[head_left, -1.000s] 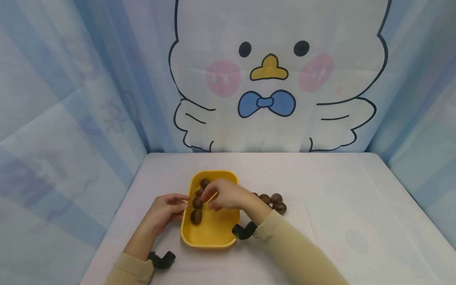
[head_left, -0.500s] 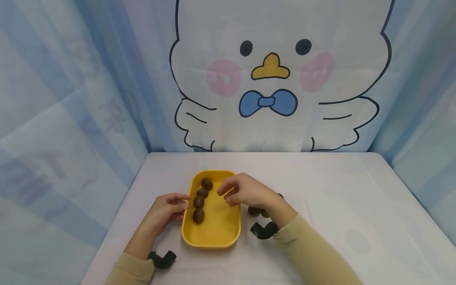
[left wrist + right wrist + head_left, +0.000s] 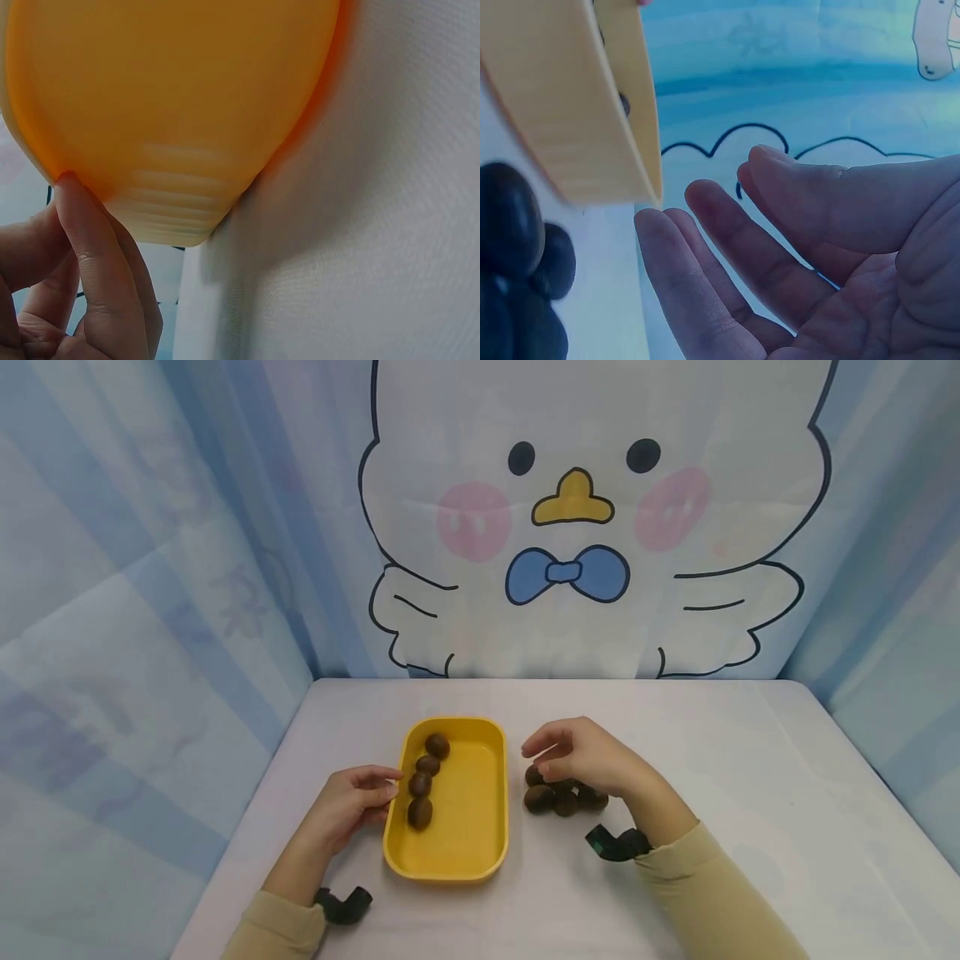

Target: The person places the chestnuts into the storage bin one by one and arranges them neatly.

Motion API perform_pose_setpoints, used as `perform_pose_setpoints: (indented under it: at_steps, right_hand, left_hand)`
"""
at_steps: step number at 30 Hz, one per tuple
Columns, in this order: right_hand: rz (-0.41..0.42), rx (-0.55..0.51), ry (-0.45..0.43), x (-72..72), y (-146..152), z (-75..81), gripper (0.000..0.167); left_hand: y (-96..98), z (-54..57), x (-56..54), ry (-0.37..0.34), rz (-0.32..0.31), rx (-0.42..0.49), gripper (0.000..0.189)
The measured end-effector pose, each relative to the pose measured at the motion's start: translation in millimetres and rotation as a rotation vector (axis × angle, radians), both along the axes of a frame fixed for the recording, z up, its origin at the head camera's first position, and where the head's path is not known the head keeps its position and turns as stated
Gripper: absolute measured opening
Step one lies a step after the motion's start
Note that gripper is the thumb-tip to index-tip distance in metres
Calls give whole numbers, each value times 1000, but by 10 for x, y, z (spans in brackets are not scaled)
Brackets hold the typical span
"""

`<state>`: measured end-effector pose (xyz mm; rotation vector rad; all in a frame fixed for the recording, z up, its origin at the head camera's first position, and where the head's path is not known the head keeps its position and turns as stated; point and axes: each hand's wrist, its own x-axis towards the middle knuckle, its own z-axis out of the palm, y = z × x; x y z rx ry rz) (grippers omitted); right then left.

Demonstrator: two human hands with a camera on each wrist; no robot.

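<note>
A yellow rectangular tray (image 3: 465,852) stands on the table. Along its left side lies a row of several dark brown, smooth, nut-like balls (image 3: 420,812). My left hand (image 3: 356,797) pinches the tray's left rim between thumb and fingers; the left wrist view shows a fingertip of this hand (image 3: 97,262) against the outer wall near the rim. Right of the tray, my right hand (image 3: 588,756) hovers over a cluster of similar brown balls (image 3: 540,798), partly hiding them. Its fingers are loosely spread and hold nothing, as the right wrist view shows beside the dark oval balls (image 3: 506,221).
A white cloth-covered table (image 3: 720,810) lies beneath everything. Behind it hangs a curtain (image 3: 562,635) printed with a cartoon bird, with more curtain on both sides. Black straps (image 3: 345,906) sit at both wrists.
My right hand has left the tray's inside and moved right to the loose balls, uncovering the row in the tray. My left hand stays at the rim.
</note>
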<state>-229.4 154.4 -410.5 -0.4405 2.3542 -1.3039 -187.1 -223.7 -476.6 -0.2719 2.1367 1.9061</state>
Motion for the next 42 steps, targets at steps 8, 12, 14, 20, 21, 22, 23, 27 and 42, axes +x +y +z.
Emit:
perform_pose_setpoints:
  at_steps: [8,12,14,20,21,22,23,27,42]
  right_hand:
    - [-2,3,13,6,296,-71,29]
    - [-16,38,35,-10,407,-149,28]
    - [-24,46,45,-19,467,-189,28]
    - [-46,37,60,-33,608,-292,30]
    - [-51,38,64,-36,623,-310,30]
    - [-62,46,72,-39,634,-327,30]
    - [-74,56,82,-42,647,-344,30]
    - [-142,99,108,-69,689,-406,31]
    - [-140,125,86,-190,691,-594,30]
  left_hand:
    - [-6,1,-4,-1,0,6,38]
    - [-3,3,-2,-2,0,9,37]
    - [1,9,-2,-3,2,12,37]
    - [8,27,-2,-5,-2,13,37]
    - [9,29,-1,-6,-1,12,37]
    - [9,31,-1,-7,0,11,37]
    - [10,32,0,-9,1,10,37]
    - [9,32,2,-13,5,4,37]
    - [-1,22,5,-6,5,7,38]
